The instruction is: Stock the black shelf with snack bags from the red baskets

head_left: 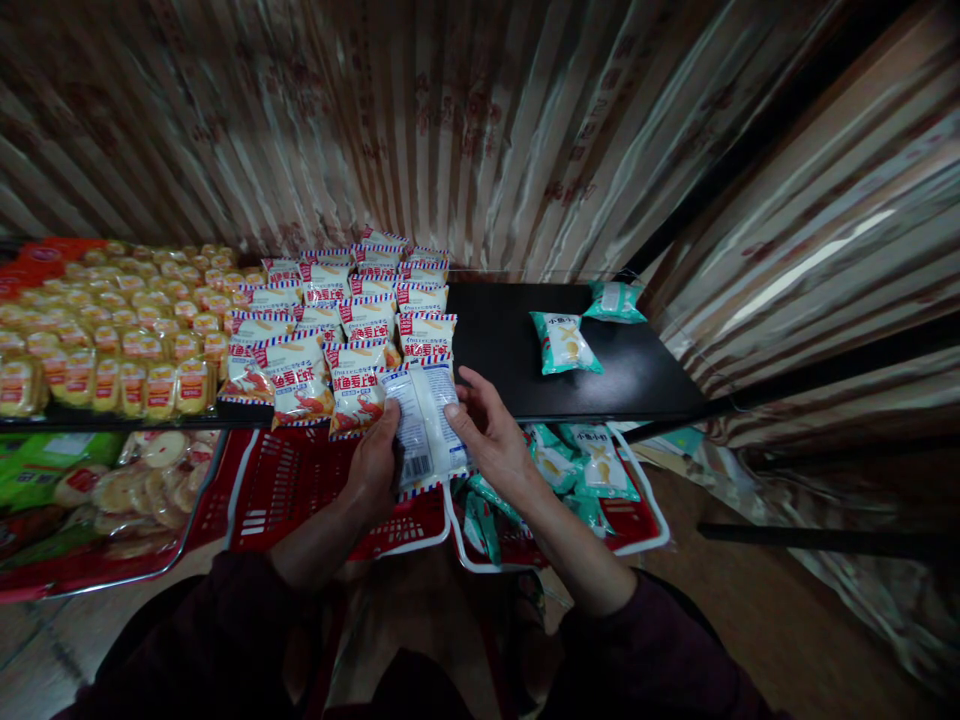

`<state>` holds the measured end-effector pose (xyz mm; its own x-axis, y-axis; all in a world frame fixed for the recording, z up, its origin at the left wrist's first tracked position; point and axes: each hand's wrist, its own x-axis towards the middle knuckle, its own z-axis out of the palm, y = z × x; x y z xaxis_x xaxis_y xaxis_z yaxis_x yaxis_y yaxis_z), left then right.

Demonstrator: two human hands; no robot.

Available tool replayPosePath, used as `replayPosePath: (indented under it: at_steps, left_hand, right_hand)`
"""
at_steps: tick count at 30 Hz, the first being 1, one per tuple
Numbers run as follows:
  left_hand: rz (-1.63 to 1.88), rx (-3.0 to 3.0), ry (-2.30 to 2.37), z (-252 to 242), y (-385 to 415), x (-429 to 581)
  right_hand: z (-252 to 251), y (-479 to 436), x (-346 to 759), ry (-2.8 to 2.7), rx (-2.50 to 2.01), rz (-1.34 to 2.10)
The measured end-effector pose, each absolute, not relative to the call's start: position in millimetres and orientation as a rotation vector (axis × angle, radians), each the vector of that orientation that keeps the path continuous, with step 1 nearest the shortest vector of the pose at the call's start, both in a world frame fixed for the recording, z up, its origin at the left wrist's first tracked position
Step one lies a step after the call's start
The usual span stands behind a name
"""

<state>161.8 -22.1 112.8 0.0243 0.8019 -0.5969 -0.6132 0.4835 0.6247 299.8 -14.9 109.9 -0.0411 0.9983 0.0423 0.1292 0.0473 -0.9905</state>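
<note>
Between my two hands is a white snack bag, its printed back with a barcode turned toward me. My left hand grips its left edge. On the other side, my right hand pinches it, thumb on the front face and fingers behind. Just beyond stand rows of matching snack bags with red lettering and striped edges, on a black shelf. The held bag overlaps the shelf's front edge and hides part of the front row.
Teal snack bags lie on the shelf's right end. Many small yellow-wrapped packs fill its left. Below are a red basket, another basket holding teal bags, and a left basket with round packaged items. A striped curtain hangs behind.
</note>
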Motion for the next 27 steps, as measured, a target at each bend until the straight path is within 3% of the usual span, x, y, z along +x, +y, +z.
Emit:
replayPosePath:
  at_steps: [13,27]
  left_hand:
    - [1.194,0.301,0.895,104,-24,164]
    - [1.267,0.534,0.932,113,-30,162]
  right_hand:
    - [123,-20,305,-1.717,-1.394,0.478]
    - [126,-22,303,-1.565,-1.394,0.777]
